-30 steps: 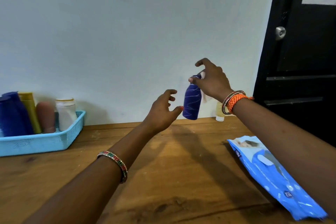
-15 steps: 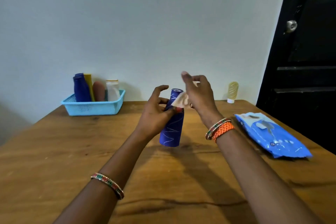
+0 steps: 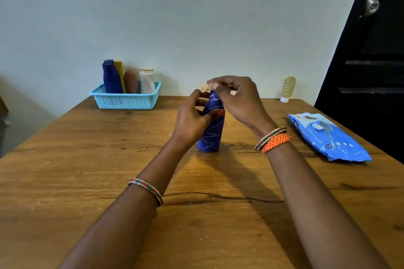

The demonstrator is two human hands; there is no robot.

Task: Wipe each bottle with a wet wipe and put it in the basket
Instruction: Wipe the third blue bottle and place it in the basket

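Note:
A dark blue bottle [image 3: 211, 133] with thin white lines stands upright on the wooden table [image 3: 87, 170] at its middle. My left hand [image 3: 192, 120] grips the bottle's upper part from the left. My right hand [image 3: 238, 98] is over the bottle's top and pinches a small whitish wet wipe [image 3: 206, 87] against it. A light blue basket [image 3: 126, 99] stands at the back left with several bottles upright in it. A yellow bottle [image 3: 288, 89] stands cap-down at the back right by the wall.
A blue pack of wet wipes [image 3: 328, 136] lies flat near the table's right edge. A black door [image 3: 371, 61] stands to the right of the table. A pale wall runs behind the table.
The blue bottle came down from the air at the back onto the table's middle. My left hand closed on it. My right hand with the wipe shifted onto the bottle's top.

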